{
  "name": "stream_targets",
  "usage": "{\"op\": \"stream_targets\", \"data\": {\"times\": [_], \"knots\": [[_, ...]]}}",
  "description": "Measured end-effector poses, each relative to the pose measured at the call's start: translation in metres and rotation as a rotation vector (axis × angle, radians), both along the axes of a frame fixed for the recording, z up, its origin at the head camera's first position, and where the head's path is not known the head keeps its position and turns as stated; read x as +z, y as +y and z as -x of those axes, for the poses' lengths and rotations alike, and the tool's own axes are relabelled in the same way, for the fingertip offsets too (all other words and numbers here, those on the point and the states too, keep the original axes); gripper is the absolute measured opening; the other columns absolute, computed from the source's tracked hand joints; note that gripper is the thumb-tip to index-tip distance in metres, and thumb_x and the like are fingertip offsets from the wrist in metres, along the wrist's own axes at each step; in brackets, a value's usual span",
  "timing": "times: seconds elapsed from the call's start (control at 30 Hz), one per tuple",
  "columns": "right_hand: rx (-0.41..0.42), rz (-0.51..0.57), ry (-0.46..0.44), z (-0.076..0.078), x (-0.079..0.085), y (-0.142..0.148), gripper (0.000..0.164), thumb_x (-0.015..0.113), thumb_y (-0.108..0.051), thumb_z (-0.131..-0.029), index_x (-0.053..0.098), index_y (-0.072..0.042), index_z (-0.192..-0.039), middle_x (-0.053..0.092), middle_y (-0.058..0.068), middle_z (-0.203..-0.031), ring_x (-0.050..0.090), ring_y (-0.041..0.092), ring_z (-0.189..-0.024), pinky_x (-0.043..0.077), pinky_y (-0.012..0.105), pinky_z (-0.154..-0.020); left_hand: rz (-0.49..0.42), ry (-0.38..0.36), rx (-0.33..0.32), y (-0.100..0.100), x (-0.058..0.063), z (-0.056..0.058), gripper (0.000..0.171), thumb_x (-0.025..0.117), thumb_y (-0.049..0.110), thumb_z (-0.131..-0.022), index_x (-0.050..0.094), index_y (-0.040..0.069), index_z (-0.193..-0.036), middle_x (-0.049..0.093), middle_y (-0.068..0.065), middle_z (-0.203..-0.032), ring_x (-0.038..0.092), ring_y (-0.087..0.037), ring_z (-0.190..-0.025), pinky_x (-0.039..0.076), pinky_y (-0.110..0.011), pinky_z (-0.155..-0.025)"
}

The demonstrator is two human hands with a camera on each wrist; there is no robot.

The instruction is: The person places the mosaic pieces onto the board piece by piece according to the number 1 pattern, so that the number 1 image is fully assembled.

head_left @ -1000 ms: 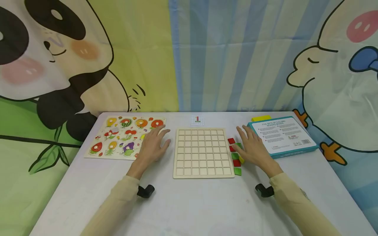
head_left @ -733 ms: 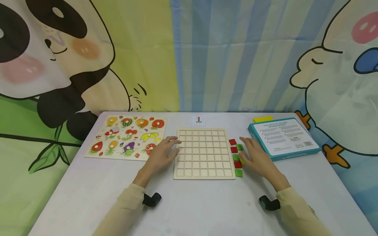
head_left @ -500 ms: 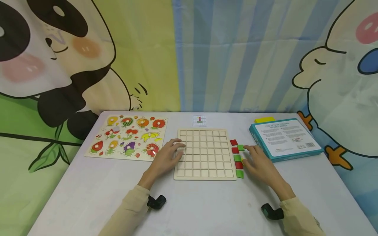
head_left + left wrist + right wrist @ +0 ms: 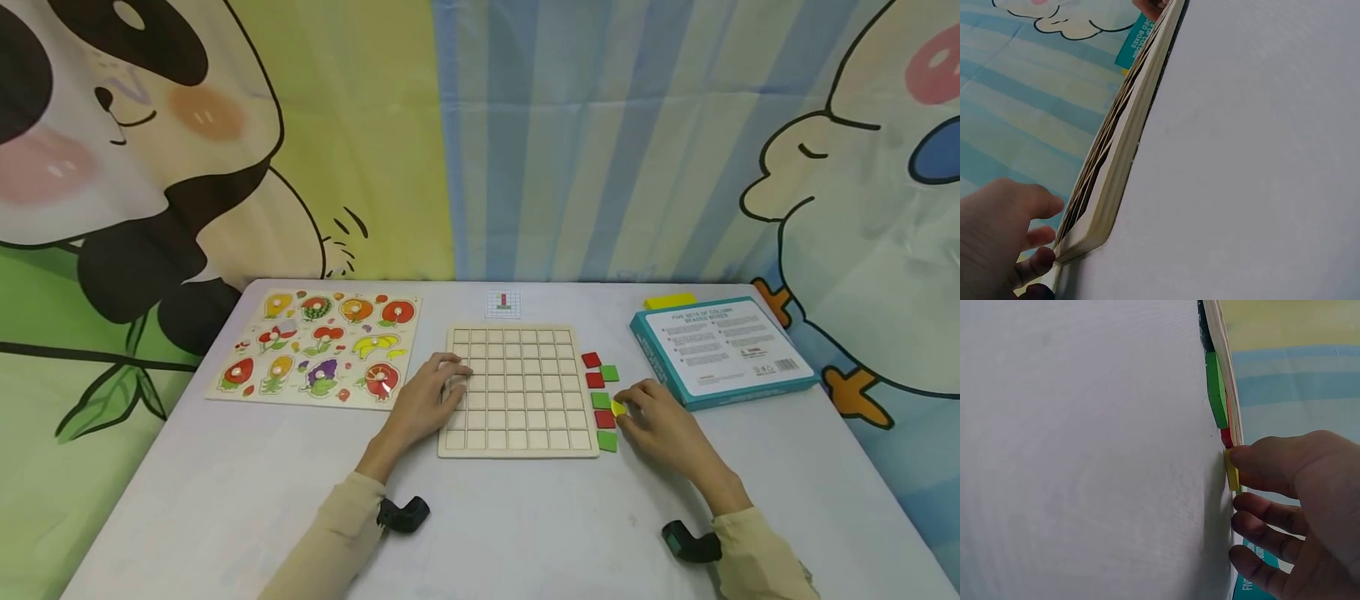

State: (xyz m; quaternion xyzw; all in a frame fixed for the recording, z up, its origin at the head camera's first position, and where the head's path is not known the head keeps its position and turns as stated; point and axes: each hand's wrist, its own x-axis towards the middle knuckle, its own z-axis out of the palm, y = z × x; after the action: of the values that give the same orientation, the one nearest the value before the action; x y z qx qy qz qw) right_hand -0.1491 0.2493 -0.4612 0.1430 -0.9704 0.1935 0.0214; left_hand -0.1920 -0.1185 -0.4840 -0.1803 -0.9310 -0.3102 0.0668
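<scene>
A light wooden grid board (image 4: 517, 392) lies in the middle of the table. Over its left edge my left hand (image 4: 429, 393) rests with fingers loosely bent, holding nothing; the left wrist view shows its fingertips by the board's corner. To the right of the board my right hand (image 4: 663, 421) pinches a yellow round tile (image 4: 617, 408) between thumb and forefinger. The right wrist view shows the thumb against that tile's near side, the forefinger partly hidden behind. Red tiles (image 4: 595, 380) and green tiles (image 4: 607, 442) lie along the board's right edge.
A fruit puzzle board (image 4: 315, 348) lies at the left, and a small pattern card (image 4: 503, 304) sits behind the grid board. At the right is a teal box (image 4: 726, 346), with a yellow object (image 4: 670, 301) behind it. A patterned curtain (image 4: 600, 142) hangs behind the table.
My left hand has moved from above the fruit puzzle board to the grid board's left edge. My right hand has drawn back toward me and its fingers have closed on the yellow tile.
</scene>
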Motion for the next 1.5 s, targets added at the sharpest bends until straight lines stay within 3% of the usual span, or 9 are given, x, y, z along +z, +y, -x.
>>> {"op": "stream_targets", "data": {"times": [0.27,0.37,0.5,0.67,0.87,1.1,1.5], "knots": [[-0.023,0.074,-0.093,0.004,0.002,-0.003,0.032,0.071,-0.017,-0.083,0.059,-0.01,-0.112,0.06,0.004,-0.1,0.055,0.017,-0.086,0.052,0.035,-0.078,-0.073,0.03,0.014,-0.008,-0.005,-0.002,0.018,0.059,0.019,-0.091,0.067,0.023,-0.106,0.053,0.002,-0.128,0.061,-0.015,-0.097,0.049,-0.034,-0.078],[-0.017,0.095,-0.112,0.005,0.003,-0.004,0.028,0.068,-0.014,-0.085,0.058,-0.011,-0.111,0.061,0.001,-0.093,0.054,0.014,-0.079,0.05,0.028,-0.071,-0.068,0.045,0.008,-0.009,-0.006,-0.002,0.018,0.059,0.018,-0.09,0.068,0.022,-0.106,0.054,0.001,-0.127,0.061,-0.016,-0.101,0.05,-0.036,-0.081],[0.005,0.11,-0.092,0.008,0.002,-0.004,0.029,0.06,-0.009,-0.088,0.056,-0.012,-0.117,0.058,0.0,-0.087,0.05,0.012,-0.073,0.045,0.023,-0.064,-0.051,0.063,-0.002,-0.009,-0.008,-0.003,0.019,0.06,0.018,-0.09,0.068,0.021,-0.108,0.055,0.002,-0.126,0.058,-0.019,-0.11,0.05,-0.038,-0.085],[0.041,0.125,-0.057,0.013,0.005,-0.007,0.03,0.052,-0.007,-0.09,0.059,-0.014,-0.119,0.051,-0.001,-0.086,0.047,0.011,-0.071,0.038,0.022,-0.061,-0.05,0.083,-0.001,-0.006,-0.012,-0.004,0.021,0.061,0.017,-0.089,0.068,0.021,-0.109,0.056,0.003,-0.126,0.055,-0.019,-0.108,0.049,-0.036,-0.082],[0.076,0.174,-0.075,0.028,0.01,-0.022,0.023,0.056,-0.013,-0.092,0.058,-0.013,-0.114,0.057,-0.003,-0.086,0.048,0.012,-0.069,0.042,0.021,-0.056,-0.032,0.106,0.016,-0.003,-0.017,-0.006,0.021,0.062,0.017,-0.089,0.068,0.021,-0.109,0.056,0.002,-0.126,0.055,-0.019,-0.105,0.049,-0.034,-0.077],[0.133,0.211,-0.089,0.051,0.012,-0.049,0.023,0.057,-0.016,-0.093,0.055,-0.011,-0.115,0.06,0.0,-0.084,0.05,0.01,-0.064,0.044,0.023,-0.056,-0.055,0.081,0.042,-0.005,-0.017,-0.008,0.022,0.063,0.017,-0.089,0.068,0.022,-0.109,0.056,0.003,-0.127,0.055,-0.019,-0.107,0.049,-0.036,-0.078],[0.221,0.248,0.011,0.073,0.011,-0.087,0.018,0.06,-0.014,-0.092,0.055,-0.009,-0.109,0.065,0.002,-0.088,0.054,0.007,-0.065,0.045,0.022,-0.06,-0.07,0.086,0.02,-0.003,-0.021,-0.006,0.021,0.063,0.018,-0.089,0.068,0.022,-0.109,0.056,0.002,-0.126,0.055,-0.019,-0.106,0.049,-0.036,-0.079]]}}
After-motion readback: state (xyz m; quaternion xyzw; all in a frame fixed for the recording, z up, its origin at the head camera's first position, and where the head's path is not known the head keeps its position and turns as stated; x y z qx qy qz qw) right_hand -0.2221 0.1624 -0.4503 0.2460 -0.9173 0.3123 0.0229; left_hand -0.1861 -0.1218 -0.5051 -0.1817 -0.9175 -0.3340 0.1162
